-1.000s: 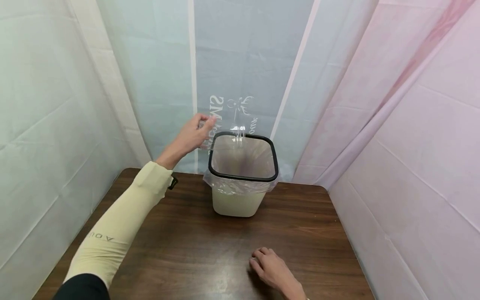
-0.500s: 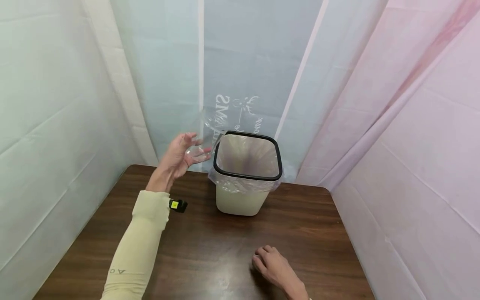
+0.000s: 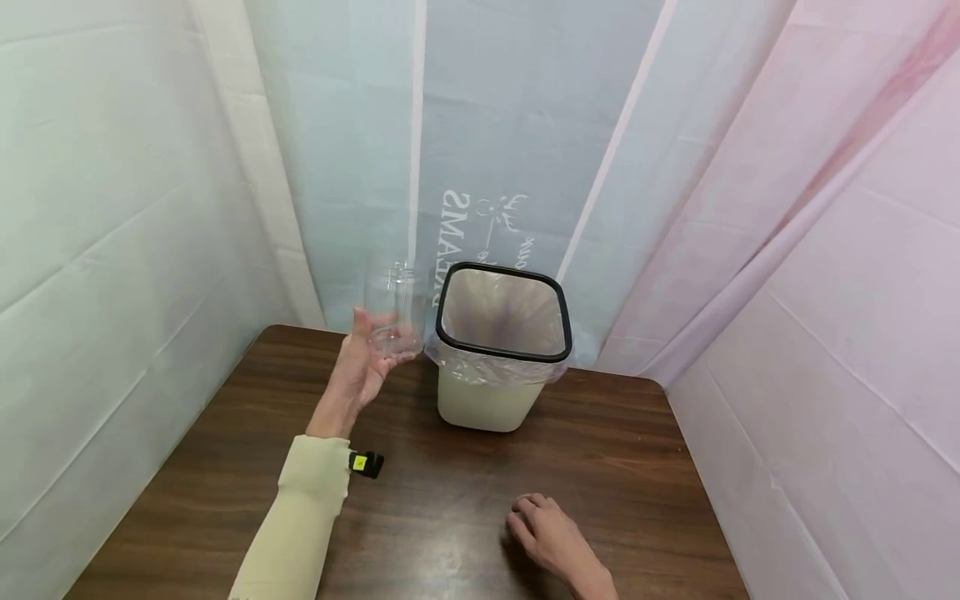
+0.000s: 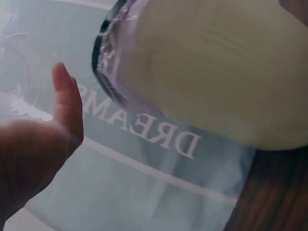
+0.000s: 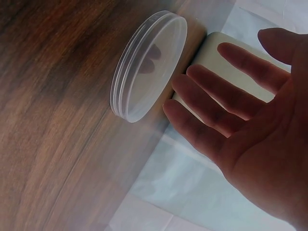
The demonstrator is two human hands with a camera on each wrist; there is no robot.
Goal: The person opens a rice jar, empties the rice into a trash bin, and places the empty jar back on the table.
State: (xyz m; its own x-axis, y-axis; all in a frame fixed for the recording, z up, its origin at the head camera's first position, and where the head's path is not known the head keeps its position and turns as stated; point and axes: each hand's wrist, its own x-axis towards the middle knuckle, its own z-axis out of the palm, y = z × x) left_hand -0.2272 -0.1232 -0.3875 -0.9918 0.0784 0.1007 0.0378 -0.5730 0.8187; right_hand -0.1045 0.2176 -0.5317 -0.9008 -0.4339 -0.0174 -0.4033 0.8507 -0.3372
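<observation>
My left hand [image 3: 363, 358] holds a clear plastic jar [image 3: 394, 296], thumb on the near side and fingers round its lower part. It stands upright in the air just left of the bin [image 3: 483, 404], and I see nothing inside. Only part of the transparent jar [image 4: 24, 72] shows in the left wrist view. Low over the table, in front of the bin, my right hand [image 3: 553, 537] has relaxed fingers and holds nothing. Close to its fingertips, in the right wrist view, a clear round lid [image 5: 161, 67] lies on the wood; I cannot make it out clearly from the head.
A thin clear liner [image 3: 480, 367] is folded over the bin and kept in place by a black rim ring [image 3: 504, 354]. The dark wooden table [image 3: 600, 442] ends at fabric hangings [image 3: 517, 108] at the back and both sides.
My left hand has turned the jar from tilted over the bin's rim to upright, bringing it down and left, away from the bin. The right hand stays where it was.
</observation>
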